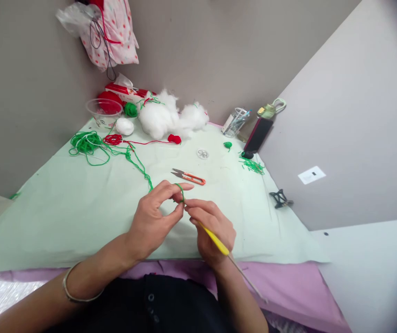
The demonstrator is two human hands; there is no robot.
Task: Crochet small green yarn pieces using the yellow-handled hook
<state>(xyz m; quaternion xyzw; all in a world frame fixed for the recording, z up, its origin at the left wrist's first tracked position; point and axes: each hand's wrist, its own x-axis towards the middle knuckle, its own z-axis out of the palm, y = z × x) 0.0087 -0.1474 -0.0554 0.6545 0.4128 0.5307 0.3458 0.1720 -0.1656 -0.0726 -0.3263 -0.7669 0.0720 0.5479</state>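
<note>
My left hand (154,219) pinches green yarn (180,188) between thumb and fingertips, and a strand loops over its raised index finger. My right hand (215,229) grips a yellow-handled crochet hook (216,240), its thin metal end pointing back past my wrist. The hook's working tip meets the yarn at my left fingertips, where the small stitches are mostly hidden. From the left hand a green strand (139,164) runs back to a loose green yarn heap (86,142). Orange-handled thread snips (192,177) lie just beyond both hands.
White stuffing (160,118) sits at the back, beside a white yarn ball (125,126), a green ball (131,109) and a clear tub (104,113). To the right are a clear cup (235,122), a phone (259,134), green scraps (253,165) and a black stand (280,199).
</note>
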